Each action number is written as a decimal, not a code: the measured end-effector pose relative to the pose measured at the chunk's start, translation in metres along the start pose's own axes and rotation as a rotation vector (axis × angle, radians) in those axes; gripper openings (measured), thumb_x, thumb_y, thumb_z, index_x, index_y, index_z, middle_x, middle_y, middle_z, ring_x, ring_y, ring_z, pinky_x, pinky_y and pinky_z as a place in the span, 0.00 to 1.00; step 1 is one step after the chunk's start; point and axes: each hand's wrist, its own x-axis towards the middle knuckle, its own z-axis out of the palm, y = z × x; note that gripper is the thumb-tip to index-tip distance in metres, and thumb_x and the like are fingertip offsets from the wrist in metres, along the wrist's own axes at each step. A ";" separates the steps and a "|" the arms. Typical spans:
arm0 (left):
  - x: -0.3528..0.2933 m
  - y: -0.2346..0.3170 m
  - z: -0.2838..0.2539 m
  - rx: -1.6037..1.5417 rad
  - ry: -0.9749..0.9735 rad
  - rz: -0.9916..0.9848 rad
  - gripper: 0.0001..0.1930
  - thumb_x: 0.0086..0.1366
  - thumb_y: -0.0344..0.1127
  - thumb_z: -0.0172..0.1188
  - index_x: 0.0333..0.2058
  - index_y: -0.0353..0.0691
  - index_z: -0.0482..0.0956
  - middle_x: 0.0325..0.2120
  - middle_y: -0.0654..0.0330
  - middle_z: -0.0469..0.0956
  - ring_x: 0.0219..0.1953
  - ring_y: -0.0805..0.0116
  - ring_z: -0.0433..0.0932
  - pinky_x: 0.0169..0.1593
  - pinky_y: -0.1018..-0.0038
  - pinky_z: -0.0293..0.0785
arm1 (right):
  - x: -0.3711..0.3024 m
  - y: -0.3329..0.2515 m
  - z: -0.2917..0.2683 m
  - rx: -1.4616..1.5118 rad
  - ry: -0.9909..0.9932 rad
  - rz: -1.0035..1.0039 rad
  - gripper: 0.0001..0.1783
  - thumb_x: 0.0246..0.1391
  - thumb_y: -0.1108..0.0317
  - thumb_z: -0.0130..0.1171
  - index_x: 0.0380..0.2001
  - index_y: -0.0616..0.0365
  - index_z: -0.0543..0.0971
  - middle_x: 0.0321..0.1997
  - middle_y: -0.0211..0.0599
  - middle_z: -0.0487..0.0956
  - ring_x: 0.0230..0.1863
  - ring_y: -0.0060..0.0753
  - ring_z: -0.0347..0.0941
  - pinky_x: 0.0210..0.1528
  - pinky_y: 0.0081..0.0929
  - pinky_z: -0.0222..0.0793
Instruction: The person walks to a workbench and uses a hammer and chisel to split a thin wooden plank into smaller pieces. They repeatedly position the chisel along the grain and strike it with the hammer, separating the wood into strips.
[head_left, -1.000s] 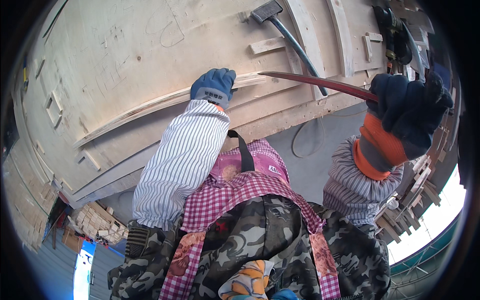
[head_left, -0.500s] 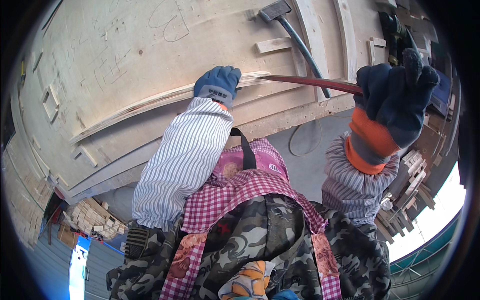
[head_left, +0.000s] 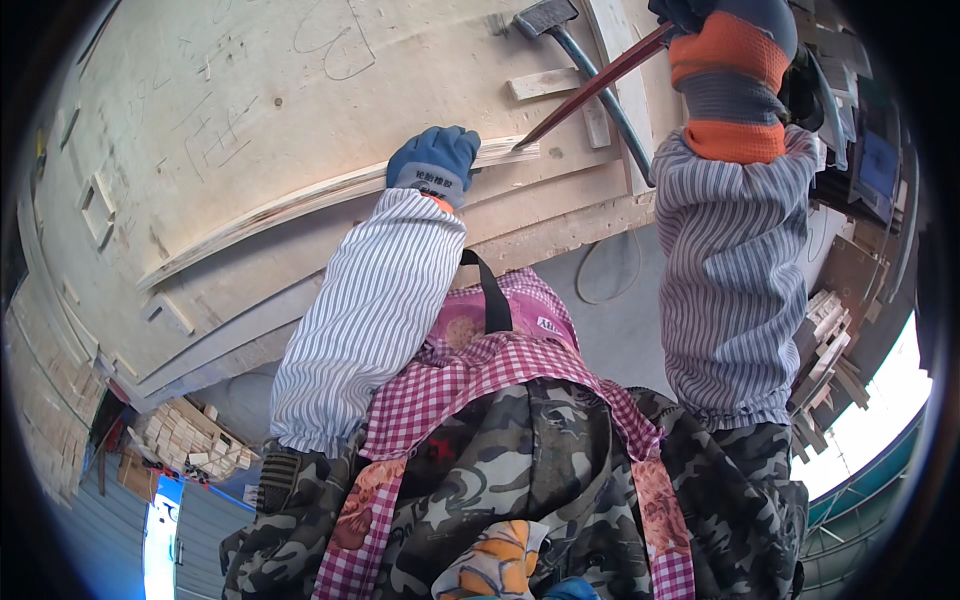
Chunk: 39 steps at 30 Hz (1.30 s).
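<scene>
My left hand (head_left: 433, 162), in a blue-coated glove, is wrapped round a long, thin stack of wooden strips (head_left: 285, 213) near its right end. A red pry bar (head_left: 600, 88) slants down from my right hand (head_left: 728, 40), which grips its upper end in a dark glove with an orange cuff. The bar's pointed tip touches the right end of the strips, and I cannot tell whether it sits between the layers. Part of my right hand is cut off by the top edge.
A hammer (head_left: 608, 104) with a blue-green handle lies on the plywood panel (head_left: 250, 60), passing under the bar. Short wooden blocks (head_left: 543, 84) lie beside it. A cable (head_left: 598, 298) curves on the floor (head_left: 625, 340). Stacked timber (head_left: 828, 345) stands at the right.
My right hand has swung up and away from me, turning the pry bar from nearly level to a steep slant. Its tip stays by the strip ends. My left hand keeps its place.
</scene>
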 end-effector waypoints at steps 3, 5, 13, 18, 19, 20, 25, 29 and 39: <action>0.001 -0.003 0.006 0.011 -0.029 -0.003 0.17 0.52 0.41 0.61 0.42 0.49 0.72 0.39 0.63 0.74 0.44 0.65 0.72 0.49 0.70 0.70 | -0.028 -0.003 0.005 -0.358 -0.064 -0.264 0.19 0.59 0.59 0.47 0.41 0.68 0.72 0.32 0.43 0.77 0.12 0.21 0.61 0.10 0.15 0.52; 0.002 -0.005 0.011 0.019 -0.059 0.004 0.20 0.53 0.43 0.61 0.44 0.49 0.71 0.42 0.63 0.73 0.47 0.65 0.71 0.51 0.70 0.69 | -0.048 -0.008 0.008 -0.484 -0.103 -0.221 0.21 0.58 0.57 0.48 0.41 0.68 0.72 0.33 0.45 0.78 0.07 0.20 0.56 0.08 0.15 0.49; -0.001 0.033 -0.037 -0.486 0.474 0.292 0.38 0.47 0.48 0.68 0.54 0.41 0.63 0.53 0.50 0.64 0.56 0.54 0.62 0.59 0.65 0.59 | -0.054 0.004 0.006 -0.441 0.150 -0.011 0.19 0.59 0.57 0.46 0.37 0.64 0.75 0.24 0.36 0.78 0.11 0.17 0.60 0.13 0.13 0.52; 0.020 0.075 -0.064 -0.674 0.285 0.478 0.24 0.52 0.31 0.64 0.48 0.35 0.69 0.43 0.50 0.75 0.46 0.59 0.75 0.49 0.69 0.71 | -0.066 0.024 -0.012 -0.175 0.309 0.041 0.15 0.59 0.60 0.49 0.32 0.61 0.77 0.25 0.37 0.79 0.11 0.16 0.61 0.13 0.14 0.52; 0.016 0.074 -0.060 -0.824 0.218 0.472 0.23 0.52 0.33 0.65 0.47 0.35 0.70 0.43 0.51 0.75 0.45 0.59 0.75 0.49 0.69 0.70 | -0.067 0.023 -0.020 -0.128 0.310 -0.003 0.14 0.58 0.60 0.50 0.31 0.60 0.77 0.26 0.38 0.80 0.11 0.16 0.60 0.12 0.14 0.51; 0.012 0.070 -0.055 -0.973 0.211 0.497 0.23 0.52 0.34 0.65 0.46 0.36 0.70 0.43 0.52 0.75 0.45 0.59 0.75 0.48 0.70 0.70 | -0.065 0.017 -0.031 -0.162 0.308 0.094 0.14 0.58 0.60 0.50 0.31 0.59 0.77 0.26 0.38 0.80 0.10 0.15 0.58 0.11 0.15 0.50; -0.036 -0.009 -0.023 -0.133 0.305 0.155 0.41 0.48 0.60 0.61 0.56 0.41 0.63 0.54 0.49 0.63 0.57 0.52 0.60 0.60 0.63 0.56 | -0.078 -0.013 -0.072 -0.132 -0.061 0.022 0.13 0.60 0.71 0.42 0.44 0.61 0.74 0.41 0.46 0.78 0.09 0.19 0.53 0.11 0.16 0.50; -0.077 -0.051 0.023 0.139 0.231 -0.046 0.45 0.45 0.58 0.64 0.59 0.45 0.58 0.59 0.51 0.56 0.60 0.53 0.55 0.62 0.62 0.52 | -0.104 -0.019 -0.074 -0.353 0.148 -0.057 0.12 0.56 0.74 0.42 0.41 0.64 0.72 0.39 0.47 0.78 0.08 0.20 0.57 0.10 0.17 0.53; -0.042 -0.080 -0.023 0.036 0.099 -0.151 0.37 0.48 0.51 0.65 0.54 0.43 0.63 0.53 0.55 0.66 0.53 0.58 0.67 0.57 0.67 0.62 | -0.109 -0.064 -0.101 0.043 -0.307 -0.339 0.24 0.41 0.83 0.45 0.47 0.67 0.67 0.44 0.54 0.75 0.08 0.23 0.59 0.11 0.18 0.56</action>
